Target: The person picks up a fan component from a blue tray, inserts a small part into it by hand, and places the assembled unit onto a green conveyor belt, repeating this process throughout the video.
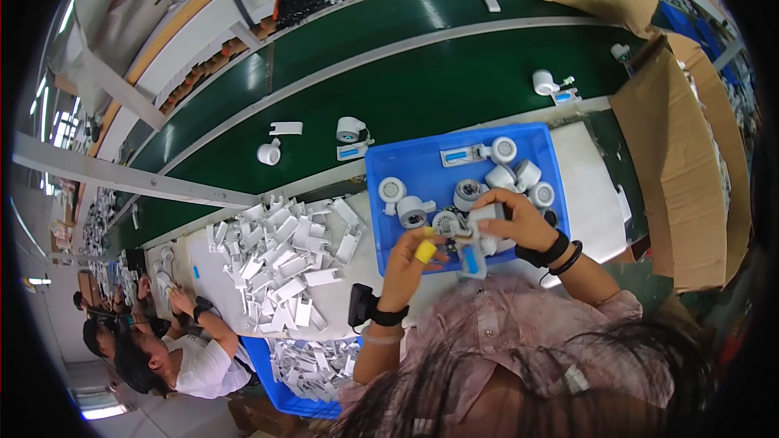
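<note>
A white handheld fan unit (488, 214) is held over the near, 6 o'clock side of a blue tray (415, 170), pinched between the thumb and fingers of the right hand (523, 223), which is set at 3 o'clock from it. A blue cylinder (471, 259) is seen in the unit's lower end, pointed toward 6 o'clock. The left hand (410, 264) is placed at 8 o'clock from the unit, its fingers bent toward it and covered in part by yellow wraps (424, 252); whether anything is pinched by them cannot be told. Black bands (557, 250) are worn on both wrists. More round fan heads (526, 173) are gathered in the tray. At 9 o'clock, white plastic shells (284, 259) are heaped on the worktop; at 8 o'clock, more are held in a blue bin (280, 393), beyond which a co-worker in a white shirt (207, 367) is seated. Further units are scattered on a green belt (438, 73), one (545, 83) at 1 o'clock. Between 2 and 3 o'clock, an opened cardboard box (661, 170) is stood.
</note>
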Demonstrator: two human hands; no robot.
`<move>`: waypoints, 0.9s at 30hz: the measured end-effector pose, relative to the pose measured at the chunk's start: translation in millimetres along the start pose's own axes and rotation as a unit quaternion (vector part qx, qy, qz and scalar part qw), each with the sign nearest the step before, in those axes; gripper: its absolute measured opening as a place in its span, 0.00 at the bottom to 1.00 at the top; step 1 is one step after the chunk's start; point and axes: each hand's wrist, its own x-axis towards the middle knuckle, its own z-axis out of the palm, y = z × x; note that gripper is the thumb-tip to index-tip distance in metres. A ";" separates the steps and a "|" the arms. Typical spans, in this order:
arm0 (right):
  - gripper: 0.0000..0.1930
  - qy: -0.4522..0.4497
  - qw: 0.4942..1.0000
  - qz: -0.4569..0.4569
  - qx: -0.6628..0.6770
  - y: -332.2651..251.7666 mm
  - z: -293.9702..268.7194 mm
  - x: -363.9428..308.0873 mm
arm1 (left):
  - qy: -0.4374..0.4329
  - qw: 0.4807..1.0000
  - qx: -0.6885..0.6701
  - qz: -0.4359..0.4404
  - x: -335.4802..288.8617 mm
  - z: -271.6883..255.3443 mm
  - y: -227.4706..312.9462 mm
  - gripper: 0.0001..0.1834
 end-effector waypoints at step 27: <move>0.17 0.082 0.969 0.111 0.204 80.8 -138.6 262.5 | 0.084 0.670 0.724 0.141 258.3 -234.0 -15.2 0.19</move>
